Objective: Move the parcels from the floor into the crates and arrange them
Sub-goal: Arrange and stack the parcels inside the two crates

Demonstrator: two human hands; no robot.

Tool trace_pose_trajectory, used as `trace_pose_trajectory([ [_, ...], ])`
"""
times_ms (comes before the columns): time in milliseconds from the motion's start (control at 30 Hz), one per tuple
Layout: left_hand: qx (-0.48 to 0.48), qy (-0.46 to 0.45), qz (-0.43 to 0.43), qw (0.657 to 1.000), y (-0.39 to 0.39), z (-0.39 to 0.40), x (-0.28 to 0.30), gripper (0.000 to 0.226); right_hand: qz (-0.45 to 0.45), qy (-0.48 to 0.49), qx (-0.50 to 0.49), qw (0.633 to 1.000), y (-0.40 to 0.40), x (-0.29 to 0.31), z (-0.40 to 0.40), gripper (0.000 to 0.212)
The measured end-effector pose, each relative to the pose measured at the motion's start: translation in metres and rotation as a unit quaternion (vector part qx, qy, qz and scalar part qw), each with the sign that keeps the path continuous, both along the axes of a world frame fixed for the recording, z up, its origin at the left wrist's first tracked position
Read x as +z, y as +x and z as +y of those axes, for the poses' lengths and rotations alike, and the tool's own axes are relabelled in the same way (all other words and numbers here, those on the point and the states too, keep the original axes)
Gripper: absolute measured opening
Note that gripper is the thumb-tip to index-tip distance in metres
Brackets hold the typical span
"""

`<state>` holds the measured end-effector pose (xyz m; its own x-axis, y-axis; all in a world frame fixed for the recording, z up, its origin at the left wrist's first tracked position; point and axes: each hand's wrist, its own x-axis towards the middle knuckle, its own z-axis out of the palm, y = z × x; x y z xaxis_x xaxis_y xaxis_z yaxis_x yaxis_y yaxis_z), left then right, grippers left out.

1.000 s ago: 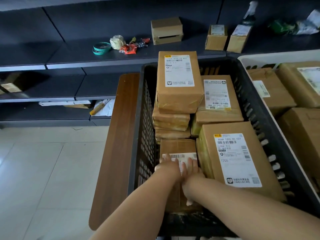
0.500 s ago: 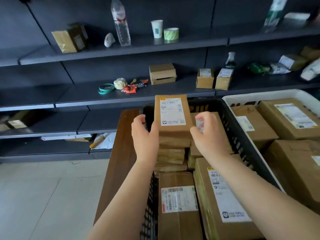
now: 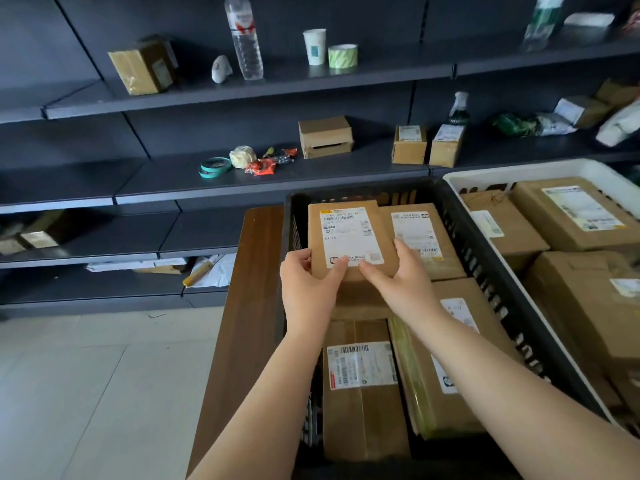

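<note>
Parcel (image 3: 349, 237) held at near corners by left hand (image 3: 308, 289) and right hand (image 3: 398, 282), grip closed, forearms outstretched.

The single head-worn camera looks forward and down from close above the black crate (image 3: 485, 258). It faces dark shelves (image 3: 242, 181) just behind, with tiled floor (image 3: 86, 393) at lower left.

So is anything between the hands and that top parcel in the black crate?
Nothing visible. The left hand and right hand are already on the near edge of the top parcel, which sits on a stack of parcels at the far left of the black crate.
</note>
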<state>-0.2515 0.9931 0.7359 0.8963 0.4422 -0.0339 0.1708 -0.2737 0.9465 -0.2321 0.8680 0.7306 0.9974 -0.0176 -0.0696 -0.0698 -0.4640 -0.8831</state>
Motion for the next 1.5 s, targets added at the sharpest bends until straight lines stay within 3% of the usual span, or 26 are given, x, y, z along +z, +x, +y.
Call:
trace_pose_trajectory([
  [200,-0.052,-0.009,0.065,0.996,-0.057,-0.001,-0.011,0.052,-0.006,-0.051,0.011,0.999,-0.067,-0.003,-0.013,0.079],
  [467,-0.143,0.034,0.152,0.977,-0.085,0.01,-0.027,0.064,0.096,-0.166,0.101,0.976,-0.104,-0.01,-0.016,0.113],
  [533,-0.182,0.1,0.205,0.956,-0.079,0.008,-0.035,0.058,0.145,-0.245,0.134,0.949,-0.1,-0.024,-0.011,0.113],
  [633,-0.242,0.223,0.335,0.883,-0.069,-0.011,-0.055,0.067,0.237,-0.391,0.151,0.876,-0.086,-0.051,0.005,0.103],
  [667,-0.264,0.272,0.368,0.849,-0.067,-0.016,-0.061,0.076,0.255,-0.406,0.128,0.868,-0.08,-0.059,0.011,0.091],
  [733,-0.264,0.296,0.409,0.822,-0.057,-0.018,-0.071,0.091,0.264,-0.41,0.084,0.869,-0.067,-0.071,0.021,0.067],
  [800,-0.279,0.323,0.41,0.806,-0.051,-0.017,-0.073,0.093,0.249,-0.416,0.065,0.872,-0.061,-0.078,0.024,0.062],
  [900,-0.279,0.288,0.377,0.835,-0.048,-0.016,-0.076,0.085,0.227,-0.424,0.061,0.874,-0.062,-0.08,0.026,0.068],
  [1033,-0.27,0.288,0.373,0.84,-0.048,-0.013,-0.079,0.091,0.208,-0.439,0.131,0.864,-0.074,-0.058,0.021,0.075],
  [1133,-0.282,0.275,0.338,0.855,-0.047,-0.007,-0.079,0.084,0.037,-0.41,0.203,0.889,-0.082,-0.03,0.008,0.053],
  [1200,-0.289,0.278,0.319,0.859,-0.046,-0.004,-0.082,0.086,-0.027,-0.388,0.161,0.907,-0.082,-0.019,-0.009,0.054],
  [1267,-0.299,0.278,0.309,0.859,-0.045,-0.004,-0.083,0.087,0.005,-0.439,0.1,0.893,-0.077,-0.021,-0.03,0.069],
  [1333,-0.309,0.275,0.306,0.858,-0.045,-0.002,-0.082,0.087,0.092,-0.48,0.071,0.869,-0.071,-0.03,-0.049,0.083],
  [1400,-0.316,0.267,0.307,0.857,-0.044,0.0,-0.079,0.088,0.143,-0.463,0.086,0.871,-0.065,-0.039,-0.062,0.089],
  [1500,-0.317,0.267,0.301,0.859,-0.045,-0.001,-0.073,0.089,0.13,-0.439,0.149,0.876,-0.056,-0.048,-0.069,0.092],
])
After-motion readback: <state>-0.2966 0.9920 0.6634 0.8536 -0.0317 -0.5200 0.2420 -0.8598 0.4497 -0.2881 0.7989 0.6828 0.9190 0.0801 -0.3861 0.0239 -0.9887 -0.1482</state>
